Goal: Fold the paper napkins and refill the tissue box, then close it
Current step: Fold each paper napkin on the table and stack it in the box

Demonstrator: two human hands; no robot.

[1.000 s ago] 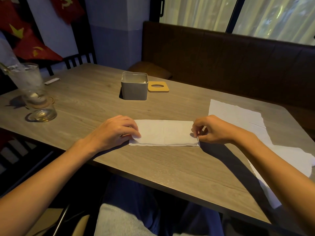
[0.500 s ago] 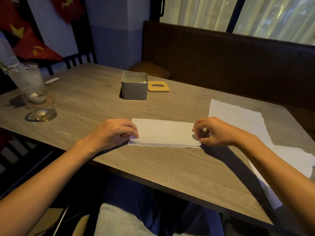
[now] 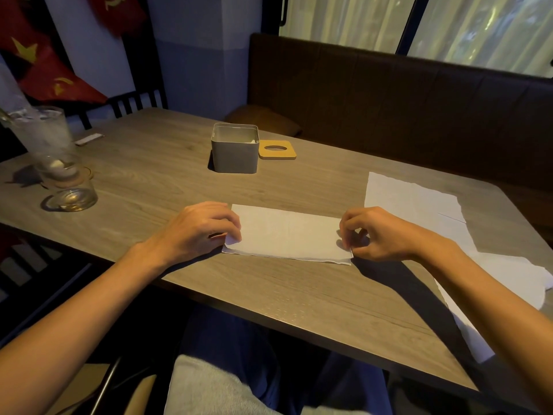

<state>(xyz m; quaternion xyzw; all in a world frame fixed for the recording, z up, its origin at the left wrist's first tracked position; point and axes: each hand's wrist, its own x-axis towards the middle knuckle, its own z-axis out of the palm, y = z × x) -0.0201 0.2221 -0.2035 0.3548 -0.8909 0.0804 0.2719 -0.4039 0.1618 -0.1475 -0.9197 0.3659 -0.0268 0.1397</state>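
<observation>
Head view: both hands are pinching the folded napkin (image 3: 288,233) flat on the table (image 3: 299,298). Left hand (image 3: 199,230) is gripping its left end, right hand (image 3: 378,235) its right corner.

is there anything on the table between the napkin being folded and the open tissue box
Nothing visible. The folded napkin, held at its ends by the left hand and right hand, faces bare table up to the tissue box. The lid lies beside the box, on its right.

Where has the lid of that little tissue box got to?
The wooden lid lies flat on the table, touching or nearly touching the right side of the open grey tissue box, toward the far edge, beyond the napkin being folded.
</observation>
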